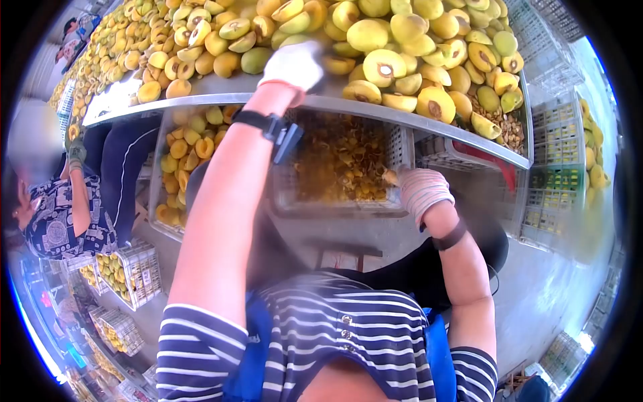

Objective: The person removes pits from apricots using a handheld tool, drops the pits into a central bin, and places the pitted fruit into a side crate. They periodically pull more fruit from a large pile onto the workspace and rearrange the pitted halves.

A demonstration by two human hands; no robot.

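Observation:
My left hand (293,65), in a white glove, reaches over the metal table edge (228,98) to the yellow-green fruit (367,35) heaped on the table. Its fingers are smeared by motion, so what they touch is unclear. Lower and to the right, my right hand (426,193) wears a striped glove, its fingers closed round a small tan thing too blurred to name. It is beside the right rim of a crate (400,149) holding brownish scraps (345,157). Many fruits on the table are halved, some showing a brown stone.
Left of the scrap crate is a crate of fruit halves (191,151). A co-worker (63,214) in a patterned top sits at the left, near more fruit crates (137,271). Stacked crates (554,141) stand at the right. A red object (492,159) is under the table.

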